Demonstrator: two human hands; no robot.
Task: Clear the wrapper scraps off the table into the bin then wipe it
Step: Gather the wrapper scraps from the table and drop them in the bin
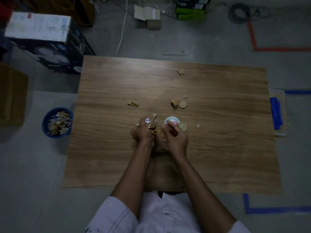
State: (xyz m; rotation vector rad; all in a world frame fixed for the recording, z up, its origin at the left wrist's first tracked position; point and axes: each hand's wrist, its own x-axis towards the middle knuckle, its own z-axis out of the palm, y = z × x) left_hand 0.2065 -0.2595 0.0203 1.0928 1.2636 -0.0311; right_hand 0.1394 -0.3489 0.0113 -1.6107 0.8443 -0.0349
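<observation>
I bunch the gathered wrapper scraps [154,128] in my left hand [142,132], fingers curled round them, so one trip to the bin [44,126], on the floor off the worktop's [218,148] left edge, takes the lot. My right hand [175,137] sits just beside it with curled fingers; I cannot tell if it holds anything. Loose scraps [133,103] lie mid-worktop and toward the far edge. Both forearms reach in from the near edge.

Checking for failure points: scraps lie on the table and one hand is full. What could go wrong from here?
1. The left hand grips a heaped bunch of scraps; bits may fall on the way to the bin, on the floor off the left side of the table.
2. The far scrap and small crumb could be missed before wiping.
</observation>
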